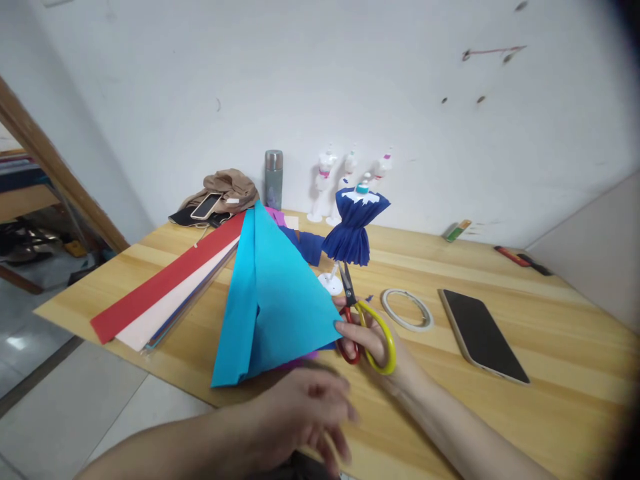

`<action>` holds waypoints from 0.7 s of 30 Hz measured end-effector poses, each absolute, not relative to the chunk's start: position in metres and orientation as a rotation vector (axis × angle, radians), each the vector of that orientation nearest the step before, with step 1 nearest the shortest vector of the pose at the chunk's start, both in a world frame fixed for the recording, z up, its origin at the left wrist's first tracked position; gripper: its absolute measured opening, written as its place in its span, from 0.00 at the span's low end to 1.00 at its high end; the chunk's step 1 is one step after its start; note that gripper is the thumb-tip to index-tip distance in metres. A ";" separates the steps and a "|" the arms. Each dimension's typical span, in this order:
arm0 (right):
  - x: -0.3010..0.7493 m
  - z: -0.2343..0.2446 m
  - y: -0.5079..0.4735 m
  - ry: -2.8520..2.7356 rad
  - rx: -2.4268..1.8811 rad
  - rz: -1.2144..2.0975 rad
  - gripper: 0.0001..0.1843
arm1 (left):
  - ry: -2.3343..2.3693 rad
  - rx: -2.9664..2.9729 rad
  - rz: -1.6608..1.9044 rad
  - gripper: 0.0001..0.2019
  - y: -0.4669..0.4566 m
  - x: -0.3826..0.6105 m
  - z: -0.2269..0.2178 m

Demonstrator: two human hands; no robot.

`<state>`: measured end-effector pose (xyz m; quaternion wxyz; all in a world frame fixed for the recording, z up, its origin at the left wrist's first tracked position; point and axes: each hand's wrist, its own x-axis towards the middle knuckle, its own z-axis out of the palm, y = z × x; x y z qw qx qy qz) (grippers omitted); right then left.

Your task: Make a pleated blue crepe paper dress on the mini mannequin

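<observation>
One wooden desk lies under the right hand, which pinches blue paper and scissors. Beyond is a white wall; the left hand is loosely spread.

A white wall is standing behind the back edge of the table. Light is shining on the gray floor past the left corner.
</observation>
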<state>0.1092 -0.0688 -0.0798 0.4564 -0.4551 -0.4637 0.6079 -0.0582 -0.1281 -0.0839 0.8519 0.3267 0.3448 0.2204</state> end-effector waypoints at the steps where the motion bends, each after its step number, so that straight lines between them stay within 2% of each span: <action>1: 0.110 -0.081 -0.068 -1.137 -1.117 1.502 0.28 | 0.670 0.813 0.271 0.21 -0.125 -0.070 -0.071; 4: 0.111 -0.084 -0.068 -1.123 -1.122 1.500 0.30 | 0.579 1.242 -0.070 0.18 -0.090 -0.107 -0.020; 8: 0.106 -0.083 -0.069 -1.151 -1.179 1.477 0.29 | 0.776 2.147 0.284 0.12 0.014 -0.123 0.021; 10: 0.104 -0.084 -0.069 -1.176 -1.204 1.464 0.27 | 0.798 2.437 0.334 0.15 0.064 -0.112 0.015; 13: 0.102 -0.088 -0.068 -1.184 -1.232 1.444 0.25 | 0.774 2.561 0.120 0.17 0.109 -0.088 -0.010; 17: 0.103 -0.092 -0.066 -1.167 -1.244 1.429 0.25 | 0.590 2.460 -0.031 0.15 0.120 -0.072 -0.033; 21: 0.105 -0.089 -0.064 -1.181 -1.261 1.432 0.25 | 0.546 2.419 -0.061 0.15 0.119 -0.078 -0.037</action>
